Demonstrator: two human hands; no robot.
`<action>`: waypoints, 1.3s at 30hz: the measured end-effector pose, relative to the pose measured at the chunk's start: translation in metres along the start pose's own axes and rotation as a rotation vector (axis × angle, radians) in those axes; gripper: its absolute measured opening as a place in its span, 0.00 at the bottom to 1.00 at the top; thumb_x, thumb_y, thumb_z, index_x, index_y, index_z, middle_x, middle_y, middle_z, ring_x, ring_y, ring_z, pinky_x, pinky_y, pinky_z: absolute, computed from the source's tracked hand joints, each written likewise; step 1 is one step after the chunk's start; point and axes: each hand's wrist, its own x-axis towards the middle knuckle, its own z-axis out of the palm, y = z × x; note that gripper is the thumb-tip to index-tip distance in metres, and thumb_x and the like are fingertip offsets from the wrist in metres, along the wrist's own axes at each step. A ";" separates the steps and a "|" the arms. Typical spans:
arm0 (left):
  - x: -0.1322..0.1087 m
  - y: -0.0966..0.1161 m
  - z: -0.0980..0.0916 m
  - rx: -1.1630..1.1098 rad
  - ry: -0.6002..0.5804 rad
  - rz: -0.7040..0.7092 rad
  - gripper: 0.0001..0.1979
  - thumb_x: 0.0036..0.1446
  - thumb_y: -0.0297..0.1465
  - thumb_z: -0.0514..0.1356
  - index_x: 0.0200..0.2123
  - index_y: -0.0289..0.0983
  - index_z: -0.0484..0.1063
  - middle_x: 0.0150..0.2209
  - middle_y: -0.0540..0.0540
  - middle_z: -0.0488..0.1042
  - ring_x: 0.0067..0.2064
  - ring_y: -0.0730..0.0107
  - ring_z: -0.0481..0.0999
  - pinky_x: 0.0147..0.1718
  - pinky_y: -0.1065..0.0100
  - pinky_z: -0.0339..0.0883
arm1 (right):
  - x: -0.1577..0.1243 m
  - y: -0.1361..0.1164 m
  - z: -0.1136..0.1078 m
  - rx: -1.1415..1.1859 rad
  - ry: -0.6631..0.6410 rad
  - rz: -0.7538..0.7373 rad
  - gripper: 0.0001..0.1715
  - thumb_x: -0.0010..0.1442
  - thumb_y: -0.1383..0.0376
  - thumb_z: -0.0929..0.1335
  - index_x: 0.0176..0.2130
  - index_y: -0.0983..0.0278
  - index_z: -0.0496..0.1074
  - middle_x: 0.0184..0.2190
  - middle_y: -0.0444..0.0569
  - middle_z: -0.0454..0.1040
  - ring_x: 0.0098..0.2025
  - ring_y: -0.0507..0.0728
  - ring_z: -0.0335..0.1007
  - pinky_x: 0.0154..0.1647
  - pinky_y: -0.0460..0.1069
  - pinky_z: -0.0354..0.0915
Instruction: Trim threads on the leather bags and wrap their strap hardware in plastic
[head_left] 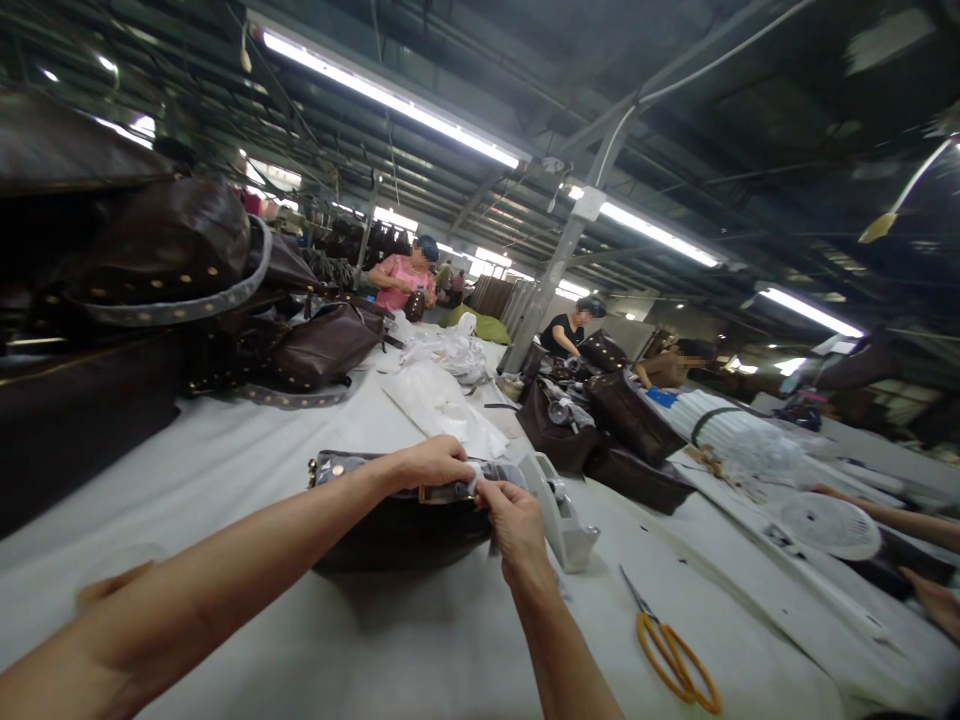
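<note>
A dark leather bag [405, 535] sits on the white-covered table [390, 650] in front of me, with grey studded strap material along its top. My left hand [439, 463] reaches over the bag's top, its fingers closed on a small piece of white wrapping [475, 474]. Close beside it, my right hand [511, 510] pinches the same white wrapping at the bag's upper right. The fingertips of both hands nearly meet there.
Orange-handled scissors [671, 655] lie at the right front. A white plastic holder [559, 515] stands just right of the bag. Dark bags [322, 340] pile up at the left, more [637, 420] at the right. Several people work beyond; another person's hands show at the far right.
</note>
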 end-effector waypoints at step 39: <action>-0.003 0.014 -0.003 -0.195 -0.011 -0.290 0.12 0.46 0.37 0.62 0.24 0.33 0.72 0.17 0.52 0.66 0.17 0.77 0.61 0.15 0.73 0.51 | -0.013 -0.005 0.014 0.350 0.031 0.356 0.18 0.39 0.67 0.77 0.27 0.63 0.66 0.12 0.32 0.62 0.16 0.45 0.59 0.17 0.42 0.68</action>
